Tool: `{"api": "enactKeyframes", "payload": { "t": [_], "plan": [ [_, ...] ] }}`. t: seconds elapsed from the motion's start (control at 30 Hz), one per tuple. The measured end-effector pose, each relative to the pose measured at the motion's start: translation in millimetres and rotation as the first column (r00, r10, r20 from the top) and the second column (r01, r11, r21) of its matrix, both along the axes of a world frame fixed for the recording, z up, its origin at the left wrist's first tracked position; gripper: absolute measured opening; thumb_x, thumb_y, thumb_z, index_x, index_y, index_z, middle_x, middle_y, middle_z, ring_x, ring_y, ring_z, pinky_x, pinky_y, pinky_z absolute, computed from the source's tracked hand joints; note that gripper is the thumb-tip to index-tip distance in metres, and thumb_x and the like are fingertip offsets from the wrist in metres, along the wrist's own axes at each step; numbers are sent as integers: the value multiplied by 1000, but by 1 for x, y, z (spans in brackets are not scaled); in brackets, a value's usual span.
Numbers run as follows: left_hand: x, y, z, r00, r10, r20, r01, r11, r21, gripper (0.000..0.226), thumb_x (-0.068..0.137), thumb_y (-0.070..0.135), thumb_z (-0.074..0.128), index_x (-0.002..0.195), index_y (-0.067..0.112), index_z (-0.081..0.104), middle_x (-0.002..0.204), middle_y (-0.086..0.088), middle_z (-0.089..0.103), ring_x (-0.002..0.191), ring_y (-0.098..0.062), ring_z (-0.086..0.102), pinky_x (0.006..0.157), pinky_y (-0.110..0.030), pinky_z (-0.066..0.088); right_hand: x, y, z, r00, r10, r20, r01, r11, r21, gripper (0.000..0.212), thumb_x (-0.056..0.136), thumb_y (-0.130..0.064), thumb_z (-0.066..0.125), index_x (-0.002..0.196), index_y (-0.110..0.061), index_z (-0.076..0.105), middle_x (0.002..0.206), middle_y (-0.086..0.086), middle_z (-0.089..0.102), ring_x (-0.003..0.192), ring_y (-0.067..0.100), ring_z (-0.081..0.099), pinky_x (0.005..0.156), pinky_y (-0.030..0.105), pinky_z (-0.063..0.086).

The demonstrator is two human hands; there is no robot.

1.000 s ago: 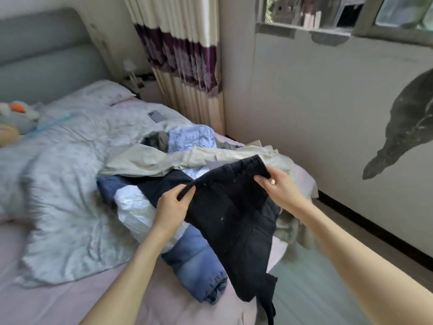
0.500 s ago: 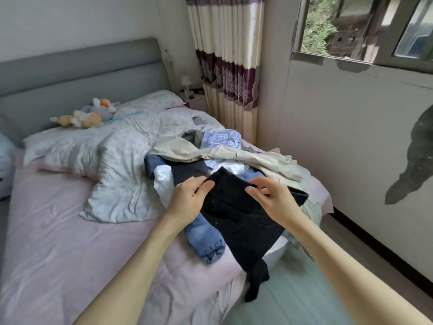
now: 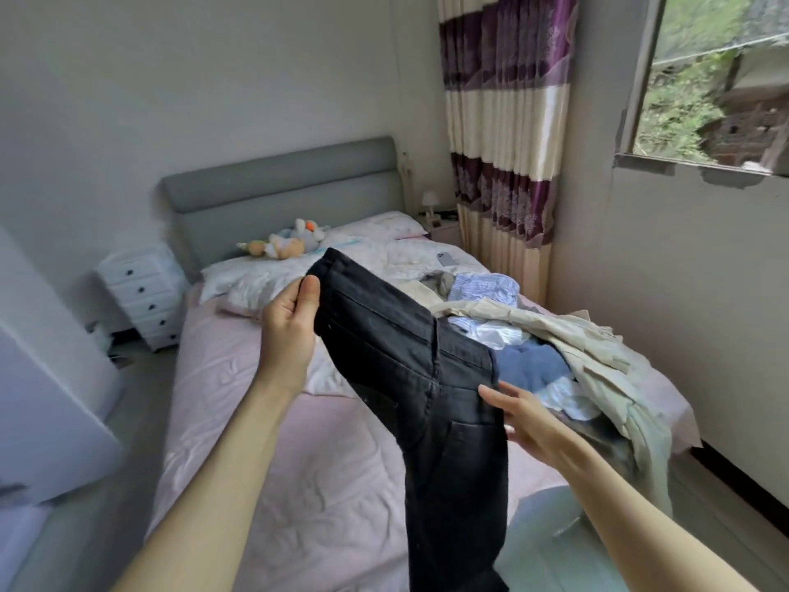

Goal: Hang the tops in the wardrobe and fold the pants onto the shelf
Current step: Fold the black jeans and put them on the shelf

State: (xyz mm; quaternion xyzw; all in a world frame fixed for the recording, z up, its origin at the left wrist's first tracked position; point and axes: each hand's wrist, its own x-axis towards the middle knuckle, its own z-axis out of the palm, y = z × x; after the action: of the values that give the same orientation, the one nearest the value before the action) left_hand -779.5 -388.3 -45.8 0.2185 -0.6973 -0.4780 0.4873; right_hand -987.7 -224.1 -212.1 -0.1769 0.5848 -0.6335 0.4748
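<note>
Head view: my left hand (image 3: 290,322) pinches the pants (image 3: 410,378) at the waistband, lifted over the bed (image 3: 256,420); right hand (image 3: 529,425), fingers slack, touches at four o'clock. Soft, floppy, moderately heavy: take the opposite waistband corner.

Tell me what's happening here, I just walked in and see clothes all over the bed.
A person is sorting laundry. Their left hand grips the waistband of black pants, lifted above the bed, while the right hand reaches with straight fingers to the other side. A clothes pile lies unsorted on the bed.
</note>
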Motion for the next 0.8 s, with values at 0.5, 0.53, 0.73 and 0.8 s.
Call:
{"api": "enactKeyframes", "payload": {
  "t": [0.5,0.53,0.73,0.8],
  "plan": [
    [279,-11,42,900,391,195,-390,920,-43,36,99,22,41,75,-4,46,74,-9,46,72,-19,42,67,-32,32,215,-84,159,619,-391,-681,162,912,-377,35,91,-26,55,61,-9,48,52,0,45,48,8,42,49,29,31],
    [280,-9,55,875,430,224,-413,903,-119,36,99,24,40,69,4,40,68,-5,42,67,-18,39,64,-32,29,222,-87,181,578,-434,-691,166,892,-422,37,91,-24,55,57,-14,42,50,-2,40,46,6,38,49,30,29],
    [283,-4,99,786,520,336,-473,854,-214,35,101,32,31,69,19,31,68,0,40,60,-14,38,53,-30,27,242,-79,266,282,-543,-791,223,839,-496,39,93,-31,50,60,-15,37,53,2,47,59,22,51,55,32,34],
    [281,-3,103,886,398,239,-411,912,6,30,101,32,32,79,14,43,80,-7,50,77,-23,50,64,-31,38,240,-72,276,254,-513,-820,271,852,-449,32,95,-30,47,69,-12,46,72,18,60,76,38,57,64,37,37]
  ]
}}
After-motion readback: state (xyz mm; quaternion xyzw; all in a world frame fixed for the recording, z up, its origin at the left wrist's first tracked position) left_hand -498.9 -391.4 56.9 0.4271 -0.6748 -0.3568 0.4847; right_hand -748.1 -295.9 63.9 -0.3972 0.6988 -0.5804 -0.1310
